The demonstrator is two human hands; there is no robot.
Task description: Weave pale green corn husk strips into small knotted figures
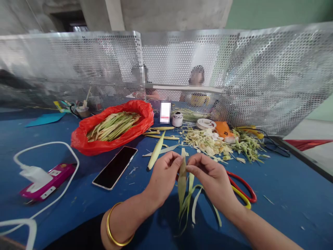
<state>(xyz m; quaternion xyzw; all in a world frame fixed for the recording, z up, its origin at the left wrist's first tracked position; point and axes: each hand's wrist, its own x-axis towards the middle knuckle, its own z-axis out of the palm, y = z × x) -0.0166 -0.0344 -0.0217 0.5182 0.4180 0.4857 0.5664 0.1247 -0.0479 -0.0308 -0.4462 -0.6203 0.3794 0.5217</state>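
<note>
Over the blue table, both hands pinch a flat green-tan leaf strip [182, 180], which looks like a husk or palm leaf and hangs down between them. My left hand [165, 172] grips its upper left edge between thumb and finger. On its right edge, close to the top, my right hand [208, 172] closes with thumb and fingertips. Several thin curling leaf strips [194, 205] dangle below the right hand. Behind my left hand lies a pale green folded husk piece [156, 151] with a dark tip. Scissors with red and yellow handles [243, 191] lie partly hidden by my right forearm.
A red plastic bag [111, 147] holds many leaf strips. A phone [115, 168], a magenta power strip [48, 182] and a white cable lie left. Scraps [208, 142], a tape roll [206, 124] and a small white jar [177, 119] stand behind. A perforated metal screen [182, 52] separates two people opposite.
</note>
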